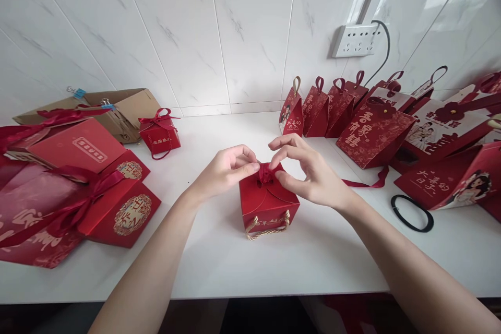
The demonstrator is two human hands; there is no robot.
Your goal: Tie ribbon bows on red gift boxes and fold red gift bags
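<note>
A small red gift box point(270, 203) stands upright on the white table, with a twisted gold cord handle point(268, 234) hanging down its front. On its lid sits a dark red ribbon knot point(266, 173). My left hand point(230, 169) is at the knot's left side, thumb and fingers pinched together on the ribbon. From the right, my right hand point(303, 169) touches the knot with its thumb and index finger curved around it; the other fingers are raised and apart.
Red boxes with ribbons point(121, 209) and a cardboard box point(117, 109) fill the left. A small bowed box point(159, 134) stands near the wall. Many red boxes point(376, 130), a loose ribbon point(368, 184) and a black ring point(412, 214) lie right, below a power strip point(355, 40).
</note>
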